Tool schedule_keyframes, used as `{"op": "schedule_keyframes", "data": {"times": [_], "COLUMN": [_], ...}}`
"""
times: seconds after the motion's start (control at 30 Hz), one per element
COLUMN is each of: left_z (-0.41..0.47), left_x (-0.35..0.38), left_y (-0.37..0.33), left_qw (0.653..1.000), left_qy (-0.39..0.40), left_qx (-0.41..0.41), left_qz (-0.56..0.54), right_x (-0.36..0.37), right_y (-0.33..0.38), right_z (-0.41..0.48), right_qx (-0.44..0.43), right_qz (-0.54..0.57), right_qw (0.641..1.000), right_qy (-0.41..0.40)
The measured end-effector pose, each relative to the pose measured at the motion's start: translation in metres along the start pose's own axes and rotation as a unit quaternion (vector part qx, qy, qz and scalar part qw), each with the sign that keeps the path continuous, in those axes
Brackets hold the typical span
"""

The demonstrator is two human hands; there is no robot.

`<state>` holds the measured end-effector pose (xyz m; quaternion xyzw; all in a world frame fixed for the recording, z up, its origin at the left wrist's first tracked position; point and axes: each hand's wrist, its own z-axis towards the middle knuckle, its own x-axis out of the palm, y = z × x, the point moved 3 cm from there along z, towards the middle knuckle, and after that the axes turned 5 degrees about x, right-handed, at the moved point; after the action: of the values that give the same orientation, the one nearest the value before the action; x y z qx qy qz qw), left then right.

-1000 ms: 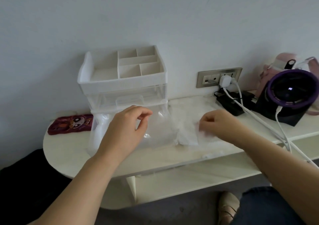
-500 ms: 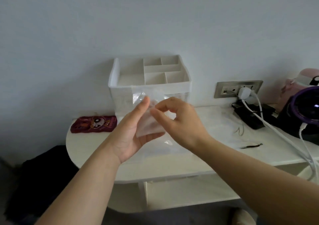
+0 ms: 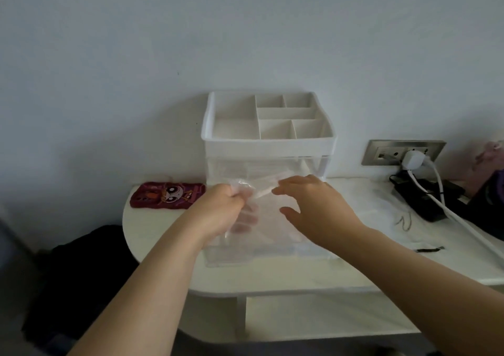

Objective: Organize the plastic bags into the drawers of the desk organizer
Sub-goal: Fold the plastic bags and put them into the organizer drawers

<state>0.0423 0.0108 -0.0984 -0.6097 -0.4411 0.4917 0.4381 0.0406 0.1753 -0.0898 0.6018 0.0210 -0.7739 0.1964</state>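
A white desk organizer with a divided top tray stands at the back of the table. A clear drawer is pulled out toward me in front of it. My left hand grips the left edge of a clear plastic bag above the drawer. My right hand pinches the bag's top strip with its fingertips, thumb spread below. More clear bags lie flat on the table to the right.
A red cartoon phone case lies left of the organizer. A wall socket with a white plug, white cables and a black adapter are at the right. A black hair clip lies near the table's front edge.
Both hands moved forward and down with the bag, from chest height to just above the open drawer. My view shifted left, and the organizer now sits centered.
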Motion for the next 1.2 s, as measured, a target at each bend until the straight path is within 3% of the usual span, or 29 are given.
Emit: {"op": "schedule_keyframes", "data": {"times": [0.07,0.17,0.33,0.47,0.6,0.77,0.83,0.9,1.03,1.2], "left_z": [0.002,0.006,0.006,0.004,0.002,-0.008,-0.009,-0.005,0.008,0.022], "left_x": [-0.002,-0.005,-0.005,-0.013,-0.016,-0.022,-0.015,-0.001,0.017,0.02], "left_y": [0.001,0.003,-0.007,-0.006,-0.003,-0.015,-0.019,-0.014,0.011,0.012], "left_qw": [0.999,0.983,0.904,0.879,0.871,0.821,0.837,0.854,0.848,0.854], "left_qy": [-0.01,-0.031,-0.103,-0.15,-0.147,-0.248,-0.214,-0.124,0.027,0.112], "left_qx": [0.011,0.039,0.114,0.109,0.101,0.188,0.236,0.233,0.132,0.054], "left_qz": [0.051,0.178,0.399,0.439,0.458,0.48,0.445,0.448,0.513,0.505], "right_x": [0.002,0.013,0.024,0.025,0.017,0.008,0.008,0.007,0.007,0.0], "right_y": [0.004,0.009,0.008,0.007,0.004,0.007,0.01,0.014,0.017,0.017], "right_z": [0.001,0.004,0.013,0.019,0.023,0.026,0.027,0.028,0.028,0.027], "right_qx": [-0.004,-0.005,-0.016,0.0,0.019,0.031,0.029,0.022,0.013,-0.001], "right_qz": [0.018,0.035,-0.001,-0.007,0.003,-0.007,-0.024,-0.046,-0.111,-0.142], "right_qw": [1.0,0.995,0.983,0.97,0.97,0.975,0.978,0.982,0.979,0.976], "right_qy": [0.012,0.091,0.185,0.244,0.241,0.219,0.203,0.184,0.171,0.168]}}
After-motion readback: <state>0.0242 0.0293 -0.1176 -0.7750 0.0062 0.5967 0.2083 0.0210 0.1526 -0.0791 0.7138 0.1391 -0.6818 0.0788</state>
